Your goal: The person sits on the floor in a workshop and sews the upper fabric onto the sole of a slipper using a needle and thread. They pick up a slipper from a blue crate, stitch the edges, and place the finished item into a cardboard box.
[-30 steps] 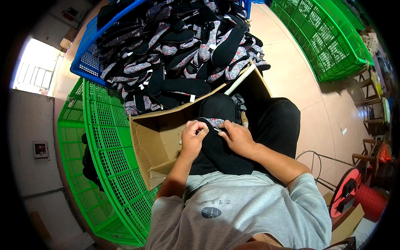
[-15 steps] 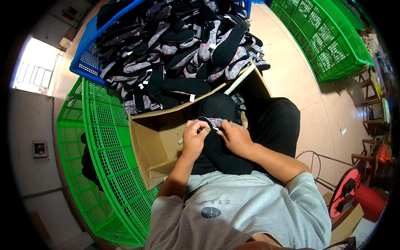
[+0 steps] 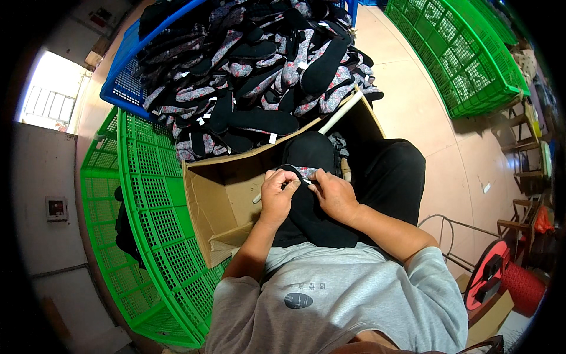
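"Black cloth piece [image 3: 312, 215] with a floral edge: where does it lie?"

"Across the seated person's lap, on the black trousers [image 3: 398, 165]; its floral edge sits at the top, between the two hands."

"State of the fingers?"

"Left hand [image 3: 275, 193]: thumb and forefinger together, clamped on the dark edge of the piece; right hand [image 3: 338, 197]: thumb and forefinger clamped at the floral edge, just beside the left; a small white tag [image 3: 306, 182] shows between them; the exact hold beneath the fingertips is hidden."

"Surroundings?"

"Cardboard box [image 3: 206, 194], open, by the left knee; white tube [image 3: 342, 113] tilted at its far edge; beyond, black-soled floral slippers [image 3: 259, 120], heaped in and over a blue crate [image 3: 122, 88]; green crate [image 3: 156, 183] at the left, just beside the box; second green crate [image 3: 460, 59] at the upper right, on the pale floor [image 3: 407, 100], well apart from the hands."
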